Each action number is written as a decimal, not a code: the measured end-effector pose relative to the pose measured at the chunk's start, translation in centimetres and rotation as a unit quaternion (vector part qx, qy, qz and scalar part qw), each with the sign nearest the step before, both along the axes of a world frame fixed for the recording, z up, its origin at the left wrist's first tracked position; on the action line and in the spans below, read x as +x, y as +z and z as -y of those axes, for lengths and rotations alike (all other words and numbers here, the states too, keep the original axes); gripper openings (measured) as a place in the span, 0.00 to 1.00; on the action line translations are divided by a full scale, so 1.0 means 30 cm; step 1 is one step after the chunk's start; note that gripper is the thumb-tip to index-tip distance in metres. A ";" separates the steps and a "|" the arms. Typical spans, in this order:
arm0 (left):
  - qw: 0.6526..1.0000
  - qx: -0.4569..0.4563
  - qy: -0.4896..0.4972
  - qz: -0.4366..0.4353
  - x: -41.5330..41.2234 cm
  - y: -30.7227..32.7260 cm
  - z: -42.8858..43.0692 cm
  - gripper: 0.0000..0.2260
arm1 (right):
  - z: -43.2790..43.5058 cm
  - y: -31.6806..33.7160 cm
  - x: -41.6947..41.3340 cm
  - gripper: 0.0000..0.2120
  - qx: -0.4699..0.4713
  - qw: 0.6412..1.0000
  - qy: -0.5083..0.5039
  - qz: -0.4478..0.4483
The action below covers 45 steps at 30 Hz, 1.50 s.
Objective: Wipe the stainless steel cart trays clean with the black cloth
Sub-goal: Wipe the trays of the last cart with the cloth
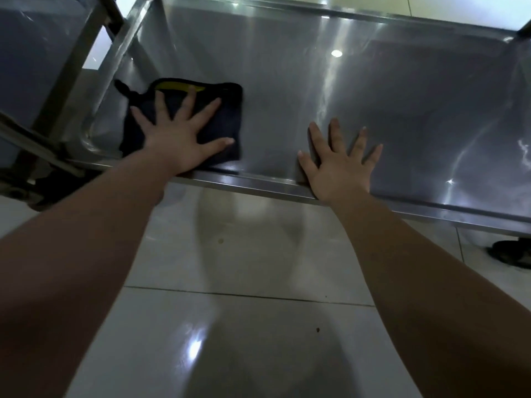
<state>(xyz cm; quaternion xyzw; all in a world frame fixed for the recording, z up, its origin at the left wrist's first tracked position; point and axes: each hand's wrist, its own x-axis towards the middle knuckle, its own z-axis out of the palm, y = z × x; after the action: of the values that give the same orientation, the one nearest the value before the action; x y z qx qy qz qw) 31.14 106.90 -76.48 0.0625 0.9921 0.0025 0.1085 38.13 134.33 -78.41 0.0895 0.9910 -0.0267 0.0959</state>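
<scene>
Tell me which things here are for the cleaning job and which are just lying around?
For the job:
- folded black cloth with a yellow strip, under the left hand
- shiny stainless steel cart tray
- right hand, flat on the tray

Just around:
- second steel tray on the left
- dark shoe on the tiled floor

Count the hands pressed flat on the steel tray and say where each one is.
2. The left hand lies spread on the black cloth near the tray's left end; the right hand rests bare on the steel at the near rim.
</scene>
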 end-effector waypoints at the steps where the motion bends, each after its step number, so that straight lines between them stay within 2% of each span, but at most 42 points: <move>1: 1.000 -0.001 -0.016 -0.001 0.018 -0.002 -0.067 0.42 | 0.000 0.001 0.001 0.30 0.001 1.000 0.000 0.001; 5: 0.996 -0.010 -0.085 0.007 0.077 -0.009 -0.274 0.40 | -0.007 0.010 0.007 0.30 -0.006 1.000 0.001 0.007; 8: 0.995 -0.002 -0.101 0.000 0.070 -0.011 -0.204 0.40 | -0.011 0.018 0.008 0.30 -0.017 1.000 0.000 0.011; 12: 0.999 -0.006 -0.041 -0.004 0.038 -0.015 0.042 0.38 | -0.001 0.017 0.007 0.30 -0.014 1.000 -0.005 0.011; 15: 1.000 -0.010 -0.027 0.002 0.028 -0.007 0.123 0.37 | 0.007 0.022 0.007 0.30 -0.007 1.000 -0.021 0.015; 18: 0.999 -0.005 -0.037 -0.012 0.031 -0.009 0.112 0.37 | 0.073 0.048 -0.021 0.29 -0.034 0.998 -0.045 0.001; 22: 0.999 0.010 -0.033 -0.026 0.034 -0.018 0.116 0.37 | 0.287 0.056 -0.106 0.27 -0.067 0.996 0.056 -0.023; 24: 0.999 0.009 -0.030 -0.022 0.033 -0.020 0.116 0.37 | 0.353 0.034 -0.136 0.26 -0.057 0.996 0.061 -0.005; 27: 0.999 0.019 -0.028 -0.014 0.016 -0.022 0.115 0.38 | 0.365 0.004 -0.139 0.26 -0.018 0.998 0.054 -0.001; 36: 0.997 0.031 -0.043 -0.050 -0.179 -0.030 0.179 0.36 | 0.365 0.008 -0.132 0.26 -0.015 0.998 0.056 -0.006; 45: 1.000 0.011 -0.014 -0.020 -0.330 0.000 0.190 0.36 | 0.383 0.020 -0.138 0.26 -0.010 0.999 0.048 0.005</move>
<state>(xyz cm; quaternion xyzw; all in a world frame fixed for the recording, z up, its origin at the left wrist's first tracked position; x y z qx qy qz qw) 21.24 101.21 -76.46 0.0778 0.9930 0.0102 0.0879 34.00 122.84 -77.81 0.0415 0.9933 -0.0318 0.1032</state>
